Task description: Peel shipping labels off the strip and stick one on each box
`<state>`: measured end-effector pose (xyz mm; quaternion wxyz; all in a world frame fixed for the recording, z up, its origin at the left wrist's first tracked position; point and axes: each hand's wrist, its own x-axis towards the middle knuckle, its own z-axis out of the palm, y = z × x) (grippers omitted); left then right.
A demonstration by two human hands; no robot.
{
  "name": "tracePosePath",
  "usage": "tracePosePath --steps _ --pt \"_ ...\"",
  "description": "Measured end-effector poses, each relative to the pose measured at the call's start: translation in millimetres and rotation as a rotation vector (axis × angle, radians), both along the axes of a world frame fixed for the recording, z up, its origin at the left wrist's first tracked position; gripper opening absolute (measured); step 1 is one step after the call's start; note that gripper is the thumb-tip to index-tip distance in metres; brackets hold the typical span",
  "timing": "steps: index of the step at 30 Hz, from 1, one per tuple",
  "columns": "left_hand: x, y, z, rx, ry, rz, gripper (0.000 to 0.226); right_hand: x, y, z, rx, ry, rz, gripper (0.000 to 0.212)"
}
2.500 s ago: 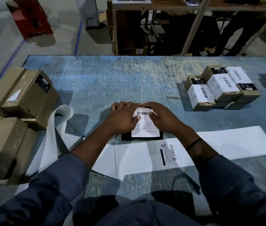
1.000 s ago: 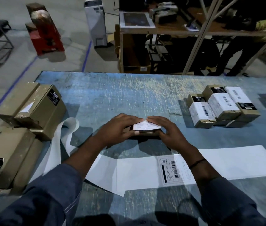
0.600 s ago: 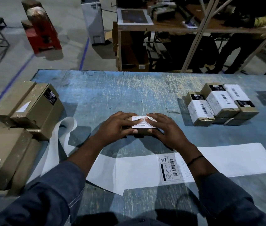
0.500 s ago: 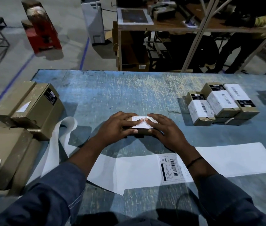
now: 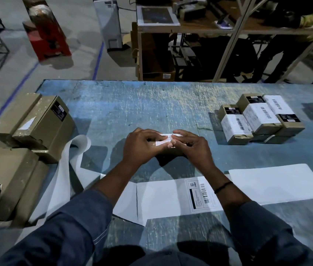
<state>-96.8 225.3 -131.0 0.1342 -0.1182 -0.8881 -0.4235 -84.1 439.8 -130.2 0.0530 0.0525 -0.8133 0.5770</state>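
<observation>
Both hands meet at mid-table over a small cardboard box [image 5: 168,153], mostly hidden beneath them; only its dark near side shows. A white shipping label [image 5: 164,140] lies across the top of that box. Left hand [image 5: 142,148] curled over the box's left end, fingers bent, thumb and fingertips pressing the label's left part. Right hand [image 5: 194,148] curled likewise over the right end, fingertips on the label's right edge. A thin dark band [image 5: 222,187] circles the right wrist. Both sleeves are dark blue.

The label strip [image 5: 171,198] lies flat on the blue, scuffed table [image 5: 151,104], just nearer the person than the box, running under both forearms. One printed label [image 5: 200,194] with barcode remains on it, beside the right forearm; the backing to either side is bare white. The strip's left end loops upward in a curl [image 5: 77,148] next to the left-hand boxes.

At left, plain brown boxes [image 5: 36,123] are stacked at the table edge, carrying small black stickers and none of the large white labels. At far right, a tight cluster of labelled boxes [image 5: 259,118], each with a white barcode label on top, well apart from the hands.

Beyond the table: grey floor with a blue line, a red object, metal-frame shelving.
</observation>
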Motion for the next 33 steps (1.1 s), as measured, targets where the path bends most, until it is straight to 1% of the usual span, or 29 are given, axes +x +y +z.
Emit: tracePosePath --steps 2,5,10,13,16,20,24,26,27,28,30,31,33 --pt "0 -1 1 -0.031 0.017 -0.006 0.048 1 1 -1 -0.024 0.006 0.018 0.024" --pt "-1 -5 -2 -0.068 0.046 -0.044 0.048 5 6 -2 -0.02 0.042 0.103 0.029" --pt "-4 -10 -4 -0.026 0.022 -0.136 0.046 3 20 1 0.199 0.134 0.242 0.037" --pt "-6 -18 -1 -0.009 -0.016 -0.223 0.043 0 27 4 0.227 0.089 0.311 0.04" --pt "-10 -29 5 -0.026 -0.097 -0.338 0.045 -4 34 5 0.153 0.004 0.382 0.041" --pt "-16 -40 10 -0.082 -0.177 -0.452 0.047 -11 42 4 -0.112 -0.231 0.437 0.039" --pt "-17 -45 11 -0.162 -0.205 -0.489 0.056 -11 48 -1 -0.277 -0.279 0.428 0.039" --pt "-14 -45 7 -0.251 -0.165 -0.47 0.058 -7 49 0 -0.323 -0.274 0.38 0.041" --pt "-11 -44 4 -0.343 -0.094 -0.449 0.058 -5 47 1 -0.3 -0.247 0.357 0.043" --pt "-8 -43 2 -0.466 -0.003 -0.414 0.058 -2 44 2 -0.237 -0.206 0.333 0.045" --pt "2 -36 -3 -0.683 0.145 -0.3 0.06 2 37 3 -0.054 -0.127 0.262 0.056" --pt "8 -31 -5 -0.736 0.188 -0.231 0.06 6 33 3 0.042 -0.082 0.212 0.059" --pt "20 -19 -10 -0.743 0.236 -0.108 0.056 16 27 -1 0.292 0.073 0.145 0.055"
